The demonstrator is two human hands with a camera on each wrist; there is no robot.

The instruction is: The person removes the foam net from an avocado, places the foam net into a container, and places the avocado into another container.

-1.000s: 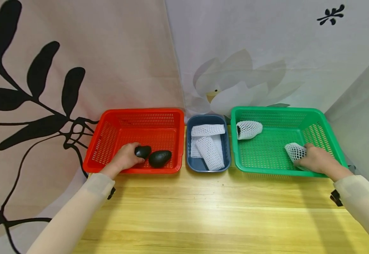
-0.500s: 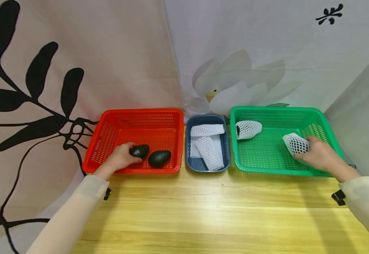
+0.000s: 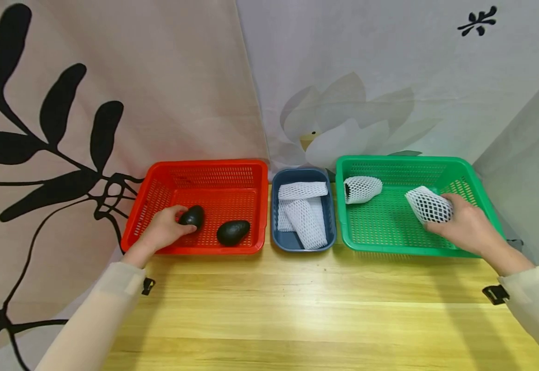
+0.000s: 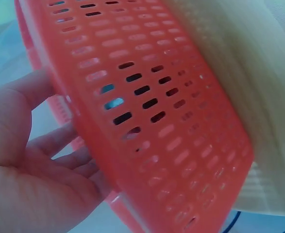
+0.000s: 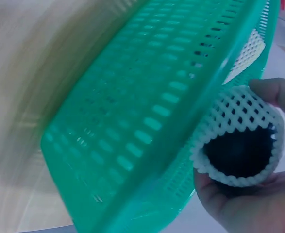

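One dark oval avocado [image 3: 194, 216], left of the small blue plastic tray [image 3: 288, 240], was pinched by the left hand [image 3: 163, 230]; right of the tray, the right hand [image 3: 470, 225] gripped a white foam-net sleeve [image 3: 428, 205]. Grasping seemed the step; lifting likely called for firmness.

In the head view, bright, fairly even light leaves a pale glare on the wooden table [image 3: 306, 304] between the left hand [image 3: 162, 230] and right hand [image 3: 466, 226], nearer the body, and soft shadows inward of both forearms [image 3: 98, 312]. Both wrist views are softer and bluish: the red basket [image 4: 147, 150] beside the left hand looks hazy, and the wood across the green basket [image 5: 127, 102] from the right hand is blurred.
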